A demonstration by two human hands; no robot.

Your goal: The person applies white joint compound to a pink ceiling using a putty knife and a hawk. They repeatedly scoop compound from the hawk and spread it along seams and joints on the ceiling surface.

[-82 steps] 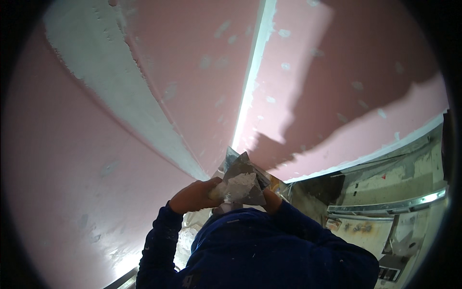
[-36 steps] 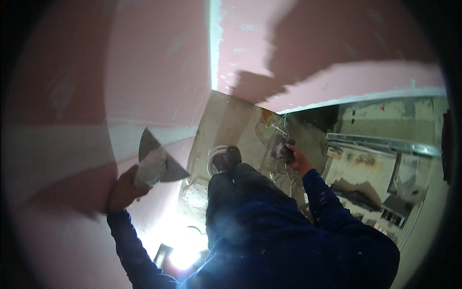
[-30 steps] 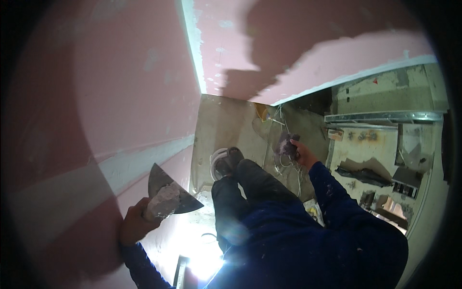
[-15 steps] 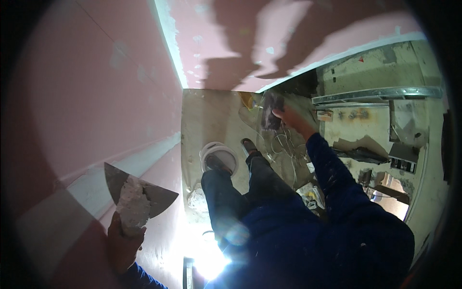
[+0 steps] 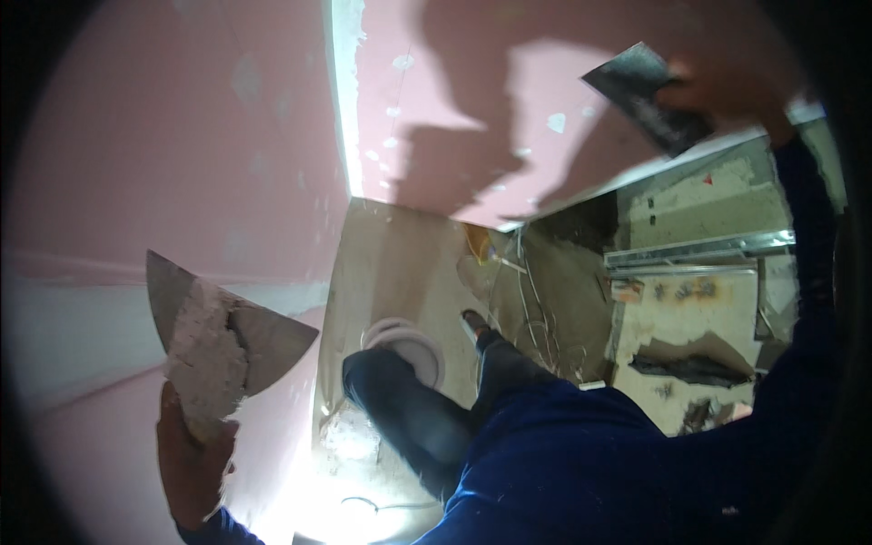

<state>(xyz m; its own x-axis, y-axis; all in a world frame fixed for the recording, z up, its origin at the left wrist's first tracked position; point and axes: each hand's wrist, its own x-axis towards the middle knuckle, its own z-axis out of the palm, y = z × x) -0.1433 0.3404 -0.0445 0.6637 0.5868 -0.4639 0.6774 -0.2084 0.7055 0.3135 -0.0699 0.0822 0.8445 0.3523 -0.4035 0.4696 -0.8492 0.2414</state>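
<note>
A wide triangular putty knife is in my left hand at the lower left. Pale joint compound lies thick across its metal face and runs down toward my fingers. At the upper right, my right hand grips a dark, flat rectangular trowel, raised in front of the far pink wall. The trowel overlaps the wall in view; I cannot tell if they touch. White filler spots and a white-coated corner seam mark the pink boards.
A white bucket stands by my feet, partly hidden by my leg. Cables trail across the floor. To the right are metal profiles and a pale board with dark debris on it. A bright light glares at lower left.
My right hand has risen from over the floor to the far wall with the trowel. My left hand and the putty knife have shifted slightly left and down.
</note>
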